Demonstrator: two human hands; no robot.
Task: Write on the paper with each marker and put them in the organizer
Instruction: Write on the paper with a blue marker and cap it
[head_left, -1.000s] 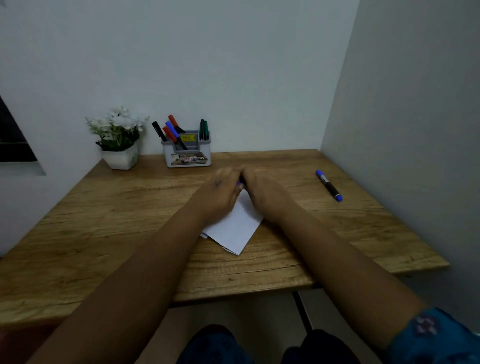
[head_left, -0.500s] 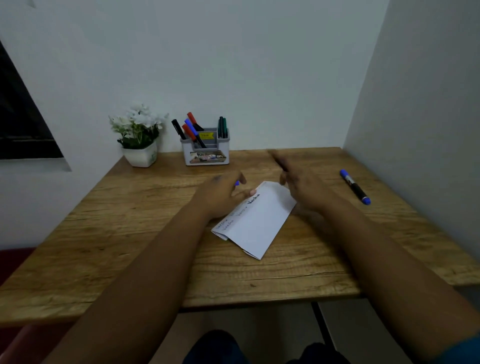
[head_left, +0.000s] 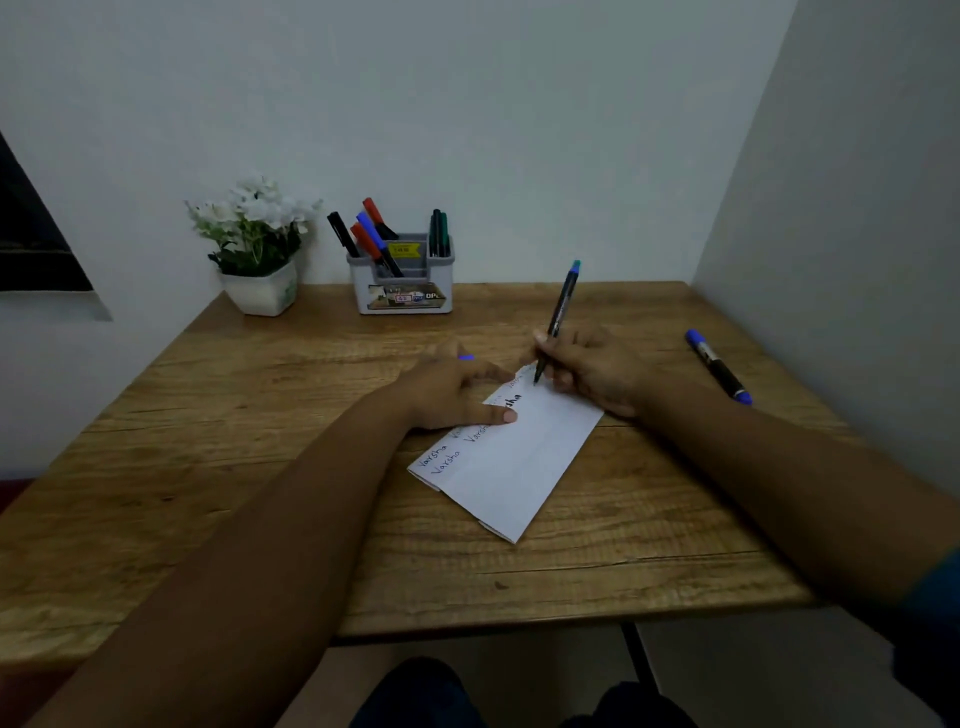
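Observation:
A folded white paper (head_left: 524, 462) with handwriting along its left edge lies on the wooden table (head_left: 260, 467). My right hand (head_left: 597, 371) grips an uncapped black marker (head_left: 560, 317) with a blue end, tilted, its tip touching the paper's far corner. My left hand (head_left: 452, 387) presses its thumb and forefinger on the paper's left edge, and a small blue cap (head_left: 466, 357) pokes out between its other fingers. The grey organizer (head_left: 405, 291) stands at the back and holds several markers. A capped blue marker (head_left: 719, 366) lies at the right.
A white pot of white flowers (head_left: 257, 260) stands left of the organizer against the back wall. A side wall (head_left: 857, 260) runs close along the table's right edge. My dark-clothed knees show below the table's front edge.
My hands, joined over the paper a second ago, have parted. My right hand has brought the uncapped marker down to the paper's far corner. My left hand now rests on the paper's edge.

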